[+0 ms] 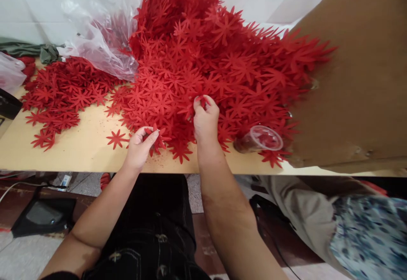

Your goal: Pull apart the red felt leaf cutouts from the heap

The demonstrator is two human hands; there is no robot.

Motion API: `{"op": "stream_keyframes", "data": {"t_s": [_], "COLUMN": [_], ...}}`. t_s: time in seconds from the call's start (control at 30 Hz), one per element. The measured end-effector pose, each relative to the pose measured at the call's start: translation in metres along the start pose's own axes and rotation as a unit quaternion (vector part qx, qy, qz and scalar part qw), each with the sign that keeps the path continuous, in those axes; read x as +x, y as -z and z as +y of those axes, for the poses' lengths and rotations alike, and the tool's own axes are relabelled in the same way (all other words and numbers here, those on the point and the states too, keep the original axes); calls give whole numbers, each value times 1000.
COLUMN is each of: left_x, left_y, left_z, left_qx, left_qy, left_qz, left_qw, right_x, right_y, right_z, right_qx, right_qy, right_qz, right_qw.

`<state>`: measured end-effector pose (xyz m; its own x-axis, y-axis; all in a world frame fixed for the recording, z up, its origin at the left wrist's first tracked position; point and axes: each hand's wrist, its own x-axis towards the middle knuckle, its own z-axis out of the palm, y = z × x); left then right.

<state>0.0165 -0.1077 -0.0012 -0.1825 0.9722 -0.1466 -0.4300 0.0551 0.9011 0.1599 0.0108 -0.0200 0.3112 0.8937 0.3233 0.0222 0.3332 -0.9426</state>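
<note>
A large heap of red flower-shaped cutouts with narrow petals covers the middle of the table. Near the front edge, my left hand pinches a red flower cutout between thumb and fingers. My right hand reaches into the front of the heap, its thumb and fingers closed on a red cutout that is partly hidden. A single loose cutout lies flat just left of my left hand.
A smaller red pile lies at the left, with a clear plastic bag behind it. A clear plastic cup lies tipped at the heap's right front. A large cardboard box stands at the right. Beside me sits a person in patterned clothing.
</note>
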Motion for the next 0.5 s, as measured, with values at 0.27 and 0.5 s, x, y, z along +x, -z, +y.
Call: {"op": "stream_keyframes", "data": {"t_s": [0.27,0.5], "left_x": [2,3], "left_y": [0,-3], "left_z": [-3,1], "left_qx": [7,14], "left_qy": [-8,-1], "left_qz": [-1,-28], "left_qw": [1000,1000], "right_x": [-4,-3], "right_y": [-3,-8], "right_z": [-10,-3], "right_qx": [-4,64], "right_qy": [-68,-74], "right_qz": [-3,-35], "right_qw": [998,995]}}
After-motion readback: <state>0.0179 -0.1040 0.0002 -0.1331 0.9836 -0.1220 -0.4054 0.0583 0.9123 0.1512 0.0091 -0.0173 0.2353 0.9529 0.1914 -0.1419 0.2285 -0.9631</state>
